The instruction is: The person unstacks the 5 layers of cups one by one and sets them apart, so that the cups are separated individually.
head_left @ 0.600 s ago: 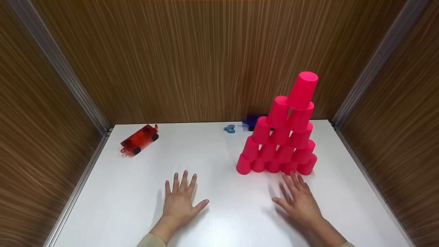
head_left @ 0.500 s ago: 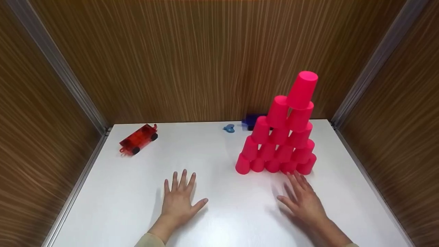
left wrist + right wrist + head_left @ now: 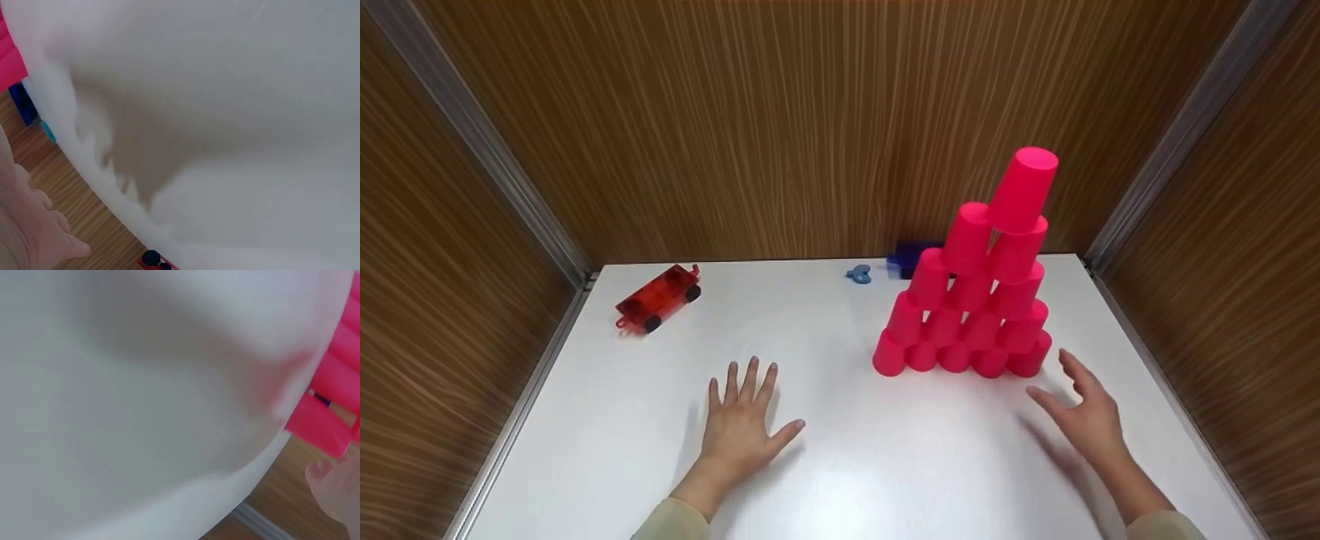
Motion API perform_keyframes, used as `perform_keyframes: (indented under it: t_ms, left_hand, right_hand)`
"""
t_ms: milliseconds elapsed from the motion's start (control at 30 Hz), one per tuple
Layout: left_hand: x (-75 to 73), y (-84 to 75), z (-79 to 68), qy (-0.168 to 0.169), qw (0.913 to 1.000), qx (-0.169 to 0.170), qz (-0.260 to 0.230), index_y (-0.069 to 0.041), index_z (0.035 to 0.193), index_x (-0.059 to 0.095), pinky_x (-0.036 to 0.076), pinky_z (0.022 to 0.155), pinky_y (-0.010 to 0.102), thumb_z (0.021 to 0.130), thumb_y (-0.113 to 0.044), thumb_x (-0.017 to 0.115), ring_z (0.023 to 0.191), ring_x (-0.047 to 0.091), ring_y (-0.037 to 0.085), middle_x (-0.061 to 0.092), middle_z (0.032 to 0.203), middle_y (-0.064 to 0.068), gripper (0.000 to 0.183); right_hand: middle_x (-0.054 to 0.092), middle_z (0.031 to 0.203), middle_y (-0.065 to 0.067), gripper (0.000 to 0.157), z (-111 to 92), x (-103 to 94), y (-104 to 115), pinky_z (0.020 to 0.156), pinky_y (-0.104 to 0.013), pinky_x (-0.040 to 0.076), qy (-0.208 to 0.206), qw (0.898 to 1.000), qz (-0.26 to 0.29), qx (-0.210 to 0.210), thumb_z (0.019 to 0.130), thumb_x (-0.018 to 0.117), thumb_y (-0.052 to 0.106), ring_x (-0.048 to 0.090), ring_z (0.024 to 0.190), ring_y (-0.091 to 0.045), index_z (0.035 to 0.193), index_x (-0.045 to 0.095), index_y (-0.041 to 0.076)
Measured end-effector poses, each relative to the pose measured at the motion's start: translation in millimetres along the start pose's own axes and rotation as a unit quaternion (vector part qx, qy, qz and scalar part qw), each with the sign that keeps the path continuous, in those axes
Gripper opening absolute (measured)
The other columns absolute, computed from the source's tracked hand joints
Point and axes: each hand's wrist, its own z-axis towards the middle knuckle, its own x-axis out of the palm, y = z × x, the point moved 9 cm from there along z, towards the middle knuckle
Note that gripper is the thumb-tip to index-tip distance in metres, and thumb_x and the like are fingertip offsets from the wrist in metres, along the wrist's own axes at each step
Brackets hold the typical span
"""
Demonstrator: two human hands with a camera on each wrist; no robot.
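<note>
Bright pink cups (image 3: pixel 967 330), all upside down, form a stepped pyramid on the right half of the white table, with a single cup (image 3: pixel 1024 191) on top. My left hand (image 3: pixel 740 433) hovers over the table left of the stack, palm down, fingers spread and holding nothing; its shadow falls below it. The right hand (image 3: pixel 1089 420) is off the pyramid's lower right corner, thumb and fingers apart, nothing between them. In the right wrist view that hand (image 3: pixel 337 489) appears beside the pink cups (image 3: pixel 320 422), apart from them as seen from the head.
A red toy wagon (image 3: pixel 658 298) with black wheels stands at the back left. Near the back edge lies a small blue piece (image 3: pixel 859 274), and a dark blue toy (image 3: pixel 911 259) is partly hidden behind the cups. Wood-grain walls (image 3: pixel 780 135) enclose the table.
My right hand has moved right, from in front of the bottom row to beside the stack's right corner, turning more sideways. The left hand has shifted slightly up and left; the cups still stand.
</note>
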Motion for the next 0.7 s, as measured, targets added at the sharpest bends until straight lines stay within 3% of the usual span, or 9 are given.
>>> perform_keyframes:
  t_ms: [200, 367, 600, 700]
  left_hand:
    - [-4.2, -1.3, 5.2, 0.004, 0.9999, 0.003, -0.010, -0.016, 0.169, 0.030, 0.016, 0.123, 0.073, 0.094, -0.085, 0.045, 0.158, 0.018, 0.049, 0.024, 0.174, 0.017, 0.103]
    - [-15.7, -6.5, 12.3, -0.007, 0.9993, 0.009, -0.037, -0.014, 0.169, 0.029, 0.016, 0.125, 0.069, 0.095, -0.082, 0.047, 0.158, 0.019, 0.048, 0.024, 0.173, 0.018, 0.102]
    - [-53.6, -23.2, 38.0, -0.051, 0.9904, 0.029, -0.125, -0.012, 0.168, 0.029, 0.013, 0.129, 0.058, 0.099, -0.070, 0.055, 0.160, 0.021, 0.038, 0.027, 0.173, 0.016, 0.094]
    - [-75.9, -31.8, 52.6, -0.068, 0.9838, 0.033, -0.163, -0.011, 0.168, 0.029, 0.013, 0.130, 0.054, 0.100, -0.066, 0.057, 0.161, 0.021, 0.035, 0.026, 0.173, 0.014, 0.092]
  right_hand:
    - [0.039, 0.165, -0.024, 0.099, 26.0, 3.6, -24.5, 0.120, -0.062, 0.035, 0.052, 0.995, 0.069, 0.053, 0.096, 0.080, 0.043, 0.037, 0.151, -0.046, 0.169, 0.021, 0.009]
    - [0.036, 0.166, -0.025, 0.101, 41.2, 17.0, -43.5, 0.115, -0.052, 0.043, 0.101, 0.987, 0.088, 0.090, 0.095, 0.081, 0.042, 0.037, 0.151, -0.047, 0.170, 0.020, 0.010]
    - [0.038, 0.165, -0.023, 0.093, 51.5, 26.4, -52.2, 0.106, -0.023, 0.049, 0.121, 0.982, 0.113, 0.088, 0.097, 0.081, 0.036, 0.036, 0.152, -0.045, 0.167, 0.027, 0.007]
    - [0.036, 0.166, -0.023, 0.093, 54.4, 28.9, -55.7, 0.109, -0.030, 0.050, 0.128, 0.980, 0.116, 0.096, 0.097, 0.080, 0.038, 0.034, 0.153, -0.047, 0.167, 0.027, 0.008]
